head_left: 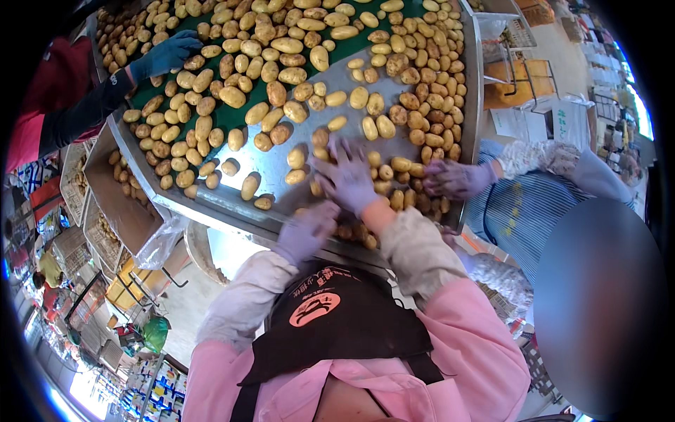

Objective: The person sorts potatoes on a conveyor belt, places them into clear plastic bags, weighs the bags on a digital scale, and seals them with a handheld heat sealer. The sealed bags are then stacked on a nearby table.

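Potatoes (287, 45) lie across a green belt (225, 116) and a metal tray (225, 197). My right hand (347, 181), in a lavender glove, reaches over the tray with fingers spread among potatoes near its centre. My left hand (307, 231), also gloved in lavender, is at the near rim, lower and further left, its fingers curled; whether anything is inside them is hidden. A small group of potatoes (363, 235) sits at the near edge, beside and partly under my hands.
A co-worker's blue-gloved hand (158, 60) reaches in at upper left. Another person's lavender-gloved hand (457, 179) touches potatoes at right. A cardboard box (119, 225) and crates (74, 172) stand left, an orange cart (513, 74) and white boxes (534, 126) upper right.
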Motion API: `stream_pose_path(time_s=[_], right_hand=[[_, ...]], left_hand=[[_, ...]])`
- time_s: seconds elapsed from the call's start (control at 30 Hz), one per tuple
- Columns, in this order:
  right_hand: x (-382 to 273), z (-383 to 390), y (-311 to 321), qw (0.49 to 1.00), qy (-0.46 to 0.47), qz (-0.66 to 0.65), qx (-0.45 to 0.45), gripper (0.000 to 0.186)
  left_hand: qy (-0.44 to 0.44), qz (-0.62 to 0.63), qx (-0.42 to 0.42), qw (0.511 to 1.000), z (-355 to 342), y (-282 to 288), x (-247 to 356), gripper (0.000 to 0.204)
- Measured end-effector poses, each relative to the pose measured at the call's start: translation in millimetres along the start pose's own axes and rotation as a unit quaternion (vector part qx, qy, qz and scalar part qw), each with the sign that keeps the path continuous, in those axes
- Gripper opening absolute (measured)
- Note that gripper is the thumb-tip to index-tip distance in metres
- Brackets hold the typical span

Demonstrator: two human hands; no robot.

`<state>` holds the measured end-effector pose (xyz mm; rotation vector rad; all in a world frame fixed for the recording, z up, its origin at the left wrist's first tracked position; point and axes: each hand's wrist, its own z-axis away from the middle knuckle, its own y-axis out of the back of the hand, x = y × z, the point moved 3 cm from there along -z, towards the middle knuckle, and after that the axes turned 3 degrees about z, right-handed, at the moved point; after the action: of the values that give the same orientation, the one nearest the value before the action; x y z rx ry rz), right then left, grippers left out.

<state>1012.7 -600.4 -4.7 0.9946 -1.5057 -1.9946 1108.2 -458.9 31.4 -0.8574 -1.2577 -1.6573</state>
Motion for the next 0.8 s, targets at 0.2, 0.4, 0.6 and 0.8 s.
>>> stream_pose_path(time_s=[0.2, 0.4, 0.6, 0.8], right_hand=[[82, -26, 48, 0.983, -0.111, -0.135, 0.052, 0.03], [96, -277, 137, 0.958, -0.127, -0.197, 0.163, 0.04], [47, -271, 56, 0.99, 0.022, 0.094, 0.101, 0.065], [78, -40, 27, 0.974, -0.143, 0.025, 0.174, 0.075]], left_hand=[[-0.057, -0.129, 0.363, 0.921, -69, 201, -73, 0.039], [0.165, -0.213, 0.284, 0.92, -195, 285, -104, 0.063], [0.069, -0.335, 0.207, 0.917, -220, 224, -70, 0.054], [-0.001, -0.315, 0.081, 0.946, -87, 78, -28, 0.073]])
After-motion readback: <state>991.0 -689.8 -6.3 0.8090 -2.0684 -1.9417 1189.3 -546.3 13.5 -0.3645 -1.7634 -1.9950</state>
